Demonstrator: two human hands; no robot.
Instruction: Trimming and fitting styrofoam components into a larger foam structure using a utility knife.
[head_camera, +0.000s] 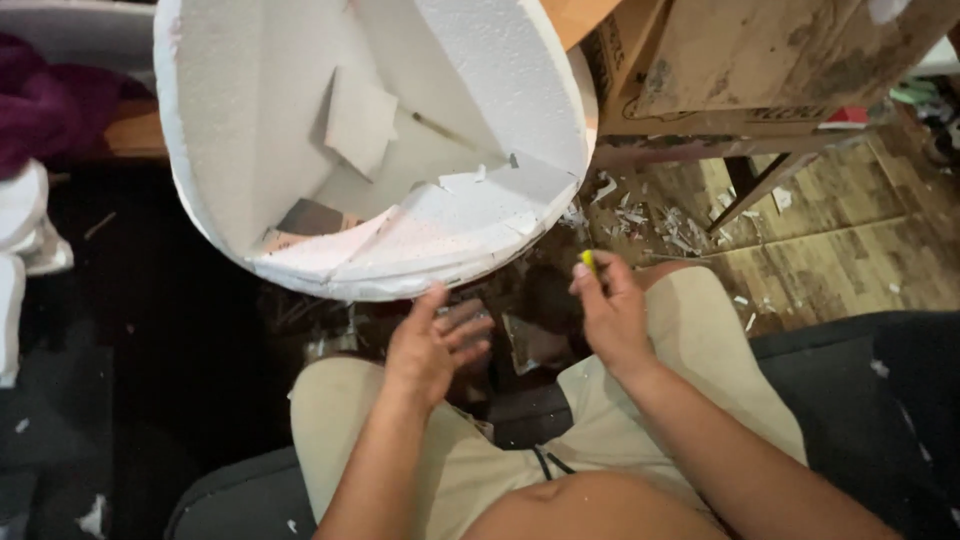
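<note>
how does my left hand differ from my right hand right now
The left hand is open with fingers spread and holds nothing; the right hand is pinched shut on a small yellow object. The left hand sits just under the rim of the round white foam piece; the right hand is off to the foam's side, nearer the scrap-littered wooden floor. Both hover above the knees in beige shorts.

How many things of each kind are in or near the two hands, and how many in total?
Hands: 2, the left hand open, the right hand pinching
Small yellow object in the right fingertips: 1
Large round white foam piece above the hands: 1
Cardboard boxes at top right: 1 sure, perhaps more
Total: 5
</note>
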